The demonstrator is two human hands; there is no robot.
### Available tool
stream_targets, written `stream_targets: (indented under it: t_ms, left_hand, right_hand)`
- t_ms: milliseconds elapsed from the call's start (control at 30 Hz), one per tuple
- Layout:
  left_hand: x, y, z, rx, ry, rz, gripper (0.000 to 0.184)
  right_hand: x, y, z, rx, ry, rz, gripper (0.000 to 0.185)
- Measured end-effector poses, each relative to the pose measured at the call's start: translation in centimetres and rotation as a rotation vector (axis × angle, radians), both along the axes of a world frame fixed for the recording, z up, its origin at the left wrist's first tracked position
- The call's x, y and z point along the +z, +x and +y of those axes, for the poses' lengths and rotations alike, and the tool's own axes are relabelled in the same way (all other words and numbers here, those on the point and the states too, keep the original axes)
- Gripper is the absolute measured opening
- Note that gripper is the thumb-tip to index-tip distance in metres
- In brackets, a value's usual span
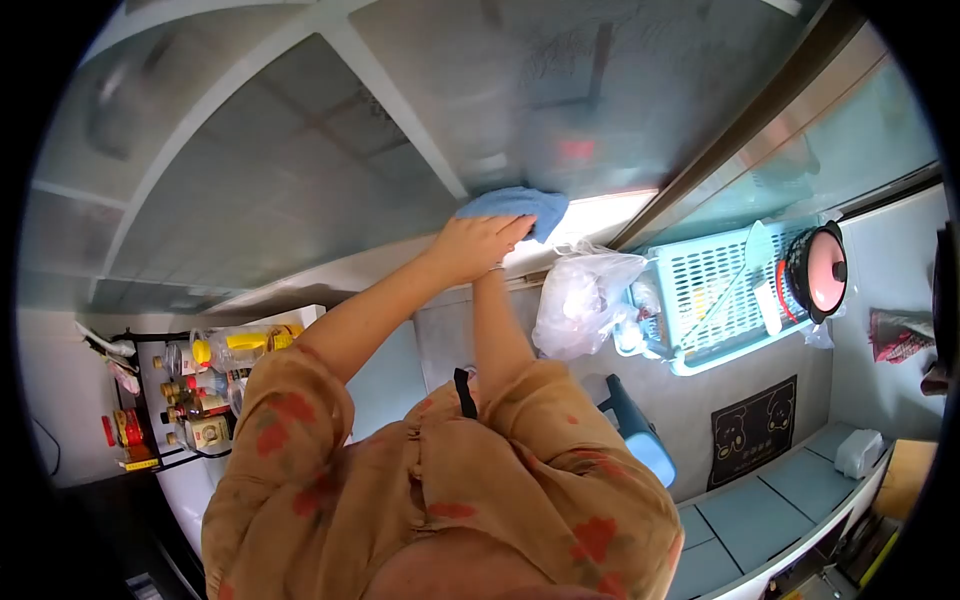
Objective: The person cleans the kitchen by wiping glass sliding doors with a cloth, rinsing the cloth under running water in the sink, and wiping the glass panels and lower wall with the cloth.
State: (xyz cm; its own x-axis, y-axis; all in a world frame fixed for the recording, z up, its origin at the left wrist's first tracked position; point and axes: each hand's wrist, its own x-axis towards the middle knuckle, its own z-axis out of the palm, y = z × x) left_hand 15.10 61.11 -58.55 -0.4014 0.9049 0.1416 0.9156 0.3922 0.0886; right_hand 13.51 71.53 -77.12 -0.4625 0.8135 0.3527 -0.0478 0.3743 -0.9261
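Observation:
A blue cloth (520, 208) is pressed against the lower part of a large glass pane (590, 110), just above its pale bottom frame. My left hand (478, 243) lies over the cloth's near edge with its fingers bent onto it. My right forearm reaches up to the same spot, and a thin band shows at the wrist. Most of my right hand (496, 258) is hidden behind the left, so its fingers cannot be made out. The two hands overlap closely.
A clear plastic bag (585, 300) sits just right of my hands, beside a light-blue basket (700, 290) with a pink-lidded pot (825, 270). Several bottles (205, 400) stand on a rack at left. A blue bin-like container (645, 440) and a dark mat (752, 432) lie lower right.

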Motion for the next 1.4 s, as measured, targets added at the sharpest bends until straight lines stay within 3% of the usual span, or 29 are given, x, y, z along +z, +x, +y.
stream_targets:
  t_ms: [67, 233, 333, 500, 633, 700, 767, 833, 933, 1067, 1133, 1167, 1233, 1300, 1400]
  left_hand:
    - [-0.7, -0.3, 1.0, -0.016, -0.021, -0.236, 0.044]
    - [0.8, 0.3, 10.9, -0.199, 0.421, -0.324, 0.044]
    - [2.0, 1.5, 12.9, -0.125, 0.552, -0.431, 0.045]
    - [-1.8, 1.6, 3.3, 0.039, 0.787, -0.440, 0.046]
    - [-4.1, 2.0, -7.9, 0.317, 0.635, -0.447, 0.049]
    - [-5.3, 2.7, -10.9, 0.428, 0.735, -0.420, 0.048]
    - [-6.2, 3.3, -13.2, 0.524, 0.842, -0.401, 0.048]
    - [-7.0, 3.8, -14.4, 0.713, 1.169, -0.532, 0.051]
    - [-11.7, 2.1, -18.0, 1.221, 1.256, -0.502, 0.053]
    - [-9.4, -2.3, -22.9, 1.189, 1.790, -0.495, 0.055]
    - [-8.5, -3.7, -22.4, 1.168, 1.937, -0.442, 0.056]
    - [-8.4, -4.3, -21.5, 1.171, 1.989, -0.406, 0.057]
    - [-9.0, -5.0, -18.1, 1.219, 2.058, -0.314, 0.058]
    - [-10.7, -4.1, -12.6, 1.377, 2.052, -0.222, 0.058]
    - [-13.1, -2.3, -1.9, 1.639, 1.972, -0.211, 0.058]
  right_hand:
    - [-0.1, 0.2, 1.5, 0.015, 0.021, -0.007, 0.027]
    - [2.9, 0.8, 5.5, 0.046, 0.097, 0.029, 0.026]
    - [3.1, 0.7, 5.5, 0.115, 0.089, 0.040, 0.025]
    - [-0.3, -0.4, 1.0, 0.301, 0.079, -0.056, 0.024]
    - [-4.1, -1.5, -5.4, 0.598, 0.039, -0.159, 0.024]
    - [-5.7, -2.5, -9.1, 0.795, -0.072, -0.154, 0.023]
    - [-2.4, -2.6, -11.9, 0.881, -0.103, -0.142, 0.023]
    - [6.7, -1.3, -14.6, 0.848, 0.920, -0.026, 0.019]
    - [6.8, -2.1, -20.2, 1.010, 0.814, 0.000, 0.022]
    - [6.9, -2.5, -23.4, 1.238, 0.635, 0.044, 0.026]
    - [9.4, -0.4, -22.0, 1.027, 1.281, -0.016, 0.030]
    - [11.5, 0.5, -20.8, 1.041, 1.300, -0.020, 0.030]
    - [15.5, 1.7, -17.5, 1.122, 0.981, 0.061, 0.026]
    - [15.8, 2.8, -13.5, 1.149, 0.936, -0.075, 0.022]
    - [17.6, 3.6, -8.6, 1.097, 0.888, -0.074, 0.014]
